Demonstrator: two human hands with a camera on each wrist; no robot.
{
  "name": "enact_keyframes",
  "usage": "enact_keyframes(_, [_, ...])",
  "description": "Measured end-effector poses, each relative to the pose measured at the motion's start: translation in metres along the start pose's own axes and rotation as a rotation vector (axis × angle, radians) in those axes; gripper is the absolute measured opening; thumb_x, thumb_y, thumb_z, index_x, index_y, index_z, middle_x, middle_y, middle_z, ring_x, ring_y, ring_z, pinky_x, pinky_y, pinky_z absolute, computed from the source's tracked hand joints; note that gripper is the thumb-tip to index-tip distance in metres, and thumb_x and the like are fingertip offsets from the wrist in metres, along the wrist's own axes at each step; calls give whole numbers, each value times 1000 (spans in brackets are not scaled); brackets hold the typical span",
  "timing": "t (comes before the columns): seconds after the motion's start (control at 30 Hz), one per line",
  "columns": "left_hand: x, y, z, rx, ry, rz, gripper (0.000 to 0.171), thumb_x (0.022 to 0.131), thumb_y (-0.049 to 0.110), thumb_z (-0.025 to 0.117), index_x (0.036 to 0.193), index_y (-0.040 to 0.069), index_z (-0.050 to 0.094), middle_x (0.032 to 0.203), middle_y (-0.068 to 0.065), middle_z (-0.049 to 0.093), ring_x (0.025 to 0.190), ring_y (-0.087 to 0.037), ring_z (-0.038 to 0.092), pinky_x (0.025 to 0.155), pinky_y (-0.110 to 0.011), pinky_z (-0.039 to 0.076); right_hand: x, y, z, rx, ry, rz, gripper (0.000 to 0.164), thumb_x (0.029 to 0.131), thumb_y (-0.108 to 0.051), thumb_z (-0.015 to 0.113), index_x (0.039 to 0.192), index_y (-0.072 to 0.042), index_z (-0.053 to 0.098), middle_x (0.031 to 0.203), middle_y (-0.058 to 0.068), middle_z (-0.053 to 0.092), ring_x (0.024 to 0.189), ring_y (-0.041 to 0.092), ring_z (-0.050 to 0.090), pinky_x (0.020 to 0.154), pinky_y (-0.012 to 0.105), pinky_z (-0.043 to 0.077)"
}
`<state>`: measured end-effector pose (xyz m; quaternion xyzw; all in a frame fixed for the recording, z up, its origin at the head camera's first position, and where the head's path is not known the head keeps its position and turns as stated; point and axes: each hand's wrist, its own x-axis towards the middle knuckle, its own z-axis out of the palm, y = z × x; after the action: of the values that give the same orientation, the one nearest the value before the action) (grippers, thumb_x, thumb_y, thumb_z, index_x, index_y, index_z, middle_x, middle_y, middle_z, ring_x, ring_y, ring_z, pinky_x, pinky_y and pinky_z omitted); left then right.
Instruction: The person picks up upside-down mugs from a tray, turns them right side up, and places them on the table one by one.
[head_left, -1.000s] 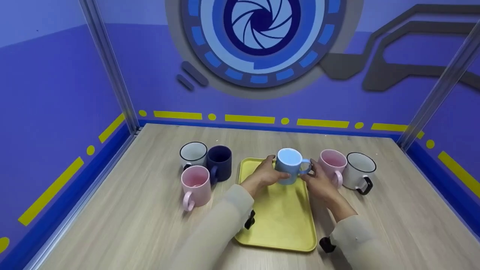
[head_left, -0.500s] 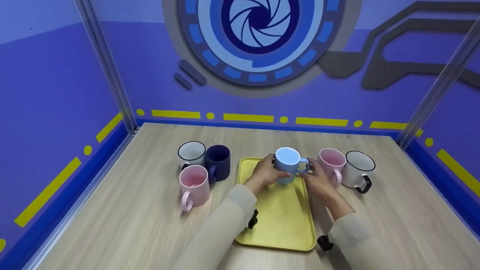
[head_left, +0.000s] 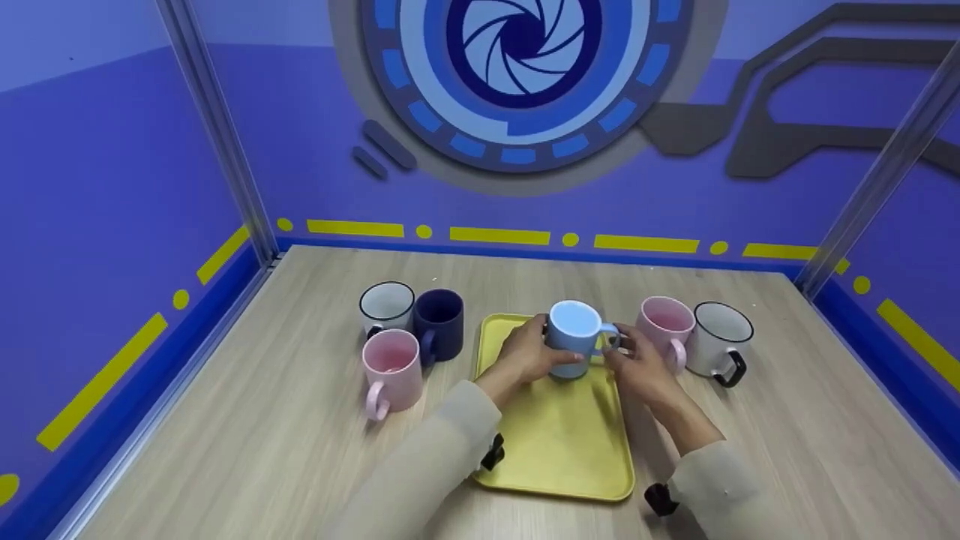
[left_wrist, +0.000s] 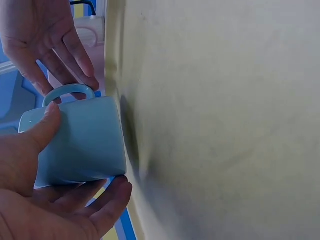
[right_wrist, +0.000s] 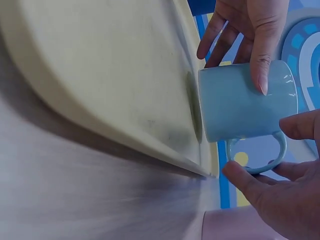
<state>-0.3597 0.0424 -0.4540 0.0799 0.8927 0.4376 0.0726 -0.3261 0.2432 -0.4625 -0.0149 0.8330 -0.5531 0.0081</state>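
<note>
A light blue mug [head_left: 571,337] is upright over the far end of the yellow tray [head_left: 551,450]. My left hand [head_left: 525,352] grips its body, thumb across the near side and fingers behind, as the left wrist view shows. At the handle [right_wrist: 260,167], my right hand [head_left: 643,367] holds with its fingertips; the right wrist view has digits above and below the loop. The mug's base is very close to the tray surface, and I cannot tell whether it touches.
On the left stand a white mug with black rim [head_left: 386,307], a navy mug [head_left: 442,326] and a pink mug [head_left: 394,371]. On the right are another pink mug [head_left: 665,322] and a white mug with black handle [head_left: 716,345]. Walls enclose the table.
Both hands have brought the light blue mug slightly toward me and to the left over the tray. The other mugs and the tray stay put.
</note>
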Motion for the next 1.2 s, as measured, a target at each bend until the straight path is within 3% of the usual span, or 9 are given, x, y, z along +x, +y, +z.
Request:
enact_keyframes(0.27, [-26,-6,-8,53,29,61,83,83,50,85,149,13,51,143,-6,63,132,-26,60,111,-44,50,-15,-2,-1,-23,-1,-12,44,107,-16,56,146,2,48,139,29,57,123,38,63,100,42,58])
enact_keyframes(0.5, [-49,-10,-17,114,60,104,83,79,56,86,143,11,57,135,-7,69,123,-25,66,103,-43,54,-27,-5,1,-2,3,-29,37,106,-15,60,137,4,55,129,28,63,110,31,70,93,36,62])
enact_keyframes(0.73, [-68,-18,-27,78,72,113,86,75,57,88,142,11,59,134,-7,70,123,-26,66,105,-45,53,-43,-12,7,49,-29,-42,37,105,-16,62,136,3,57,129,25,63,111,29,71,91,32,62])
enact_keyframes(0.97, [-83,-22,-32,141,111,157,87,72,65,86,137,13,63,126,-6,73,114,-24,70,96,-43,56,-55,-16,10,67,-40,-82,34,103,-13,65,132,3,61,125,28,65,107,32,73,88,32,63])
enact_keyframes(1.2, [-91,-21,-36,136,98,134,89,69,68,87,135,12,65,122,-5,75,110,-21,70,94,-42,57,-62,-18,9,44,-77,-107,34,103,-15,65,132,3,61,121,26,67,105,34,73,87,34,63])
